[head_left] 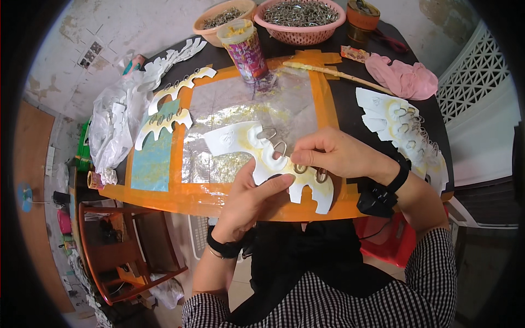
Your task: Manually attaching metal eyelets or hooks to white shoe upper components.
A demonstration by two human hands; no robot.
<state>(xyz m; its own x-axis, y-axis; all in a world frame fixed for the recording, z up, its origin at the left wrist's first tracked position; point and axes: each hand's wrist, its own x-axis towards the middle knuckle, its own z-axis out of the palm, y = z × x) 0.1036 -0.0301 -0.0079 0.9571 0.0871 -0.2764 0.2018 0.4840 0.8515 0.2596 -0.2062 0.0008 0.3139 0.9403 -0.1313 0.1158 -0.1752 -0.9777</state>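
Note:
My left hand grips a white cut-out piece with a scalloped edge, its thumb lying on top. Yellowish smears, which look like glue, mark the piece. Several metal loops stand along its curved edge. My right hand pinches at that edge between two loops, thumb against forefinger; the fingertips hide exactly what they press. Beneath the piece lies a work surface covered in clear film, smeared yellow and bordered by orange tape.
Similar pieces with loops lie at left and in an overlapping row at right. Metal loops fill a pink basket and a peach bowl. A purple cup, a yellow-smeared stick and a pink cloth are behind.

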